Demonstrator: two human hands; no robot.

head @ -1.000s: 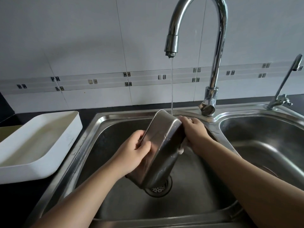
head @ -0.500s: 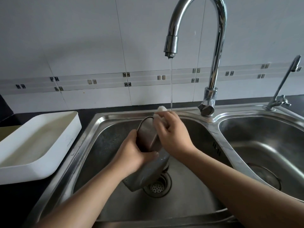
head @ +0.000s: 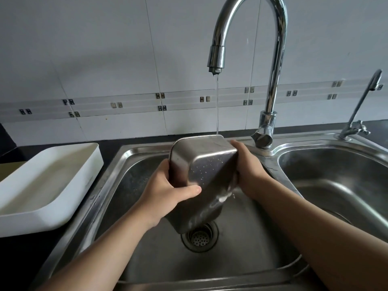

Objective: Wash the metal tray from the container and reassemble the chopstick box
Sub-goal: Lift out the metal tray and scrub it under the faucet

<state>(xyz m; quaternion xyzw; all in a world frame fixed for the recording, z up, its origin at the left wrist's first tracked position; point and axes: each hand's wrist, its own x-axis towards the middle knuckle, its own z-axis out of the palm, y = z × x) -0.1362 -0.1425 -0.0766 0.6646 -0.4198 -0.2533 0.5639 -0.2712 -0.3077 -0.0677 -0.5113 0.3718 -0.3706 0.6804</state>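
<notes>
A deep metal tray point(head: 206, 171) with a perforated bottom is held upside down and tilted over the left sink basin point(head: 134, 181). Its top end sits under a thin stream of water from the tap point(head: 216, 59). My left hand point(head: 168, 190) grips its left side with the thumb across the underside. My right hand point(head: 245, 164) holds its right edge, fingers hidden behind the metal. Water runs off the tray's lower part above the drain point(head: 199, 238). The white chopstick box container point(head: 42, 185) lies open on the counter at left.
A second sink basin point(head: 336, 181) lies to the right, with a small thin tap point(head: 361, 110) behind it. Dark countertop point(head: 25, 248) surrounds the white container. A tiled wall stands behind the sink.
My right hand has moved from the top front of the tray to its right edge. The tray has turned so its perforated underside faces me, and it sits higher under the stream.
</notes>
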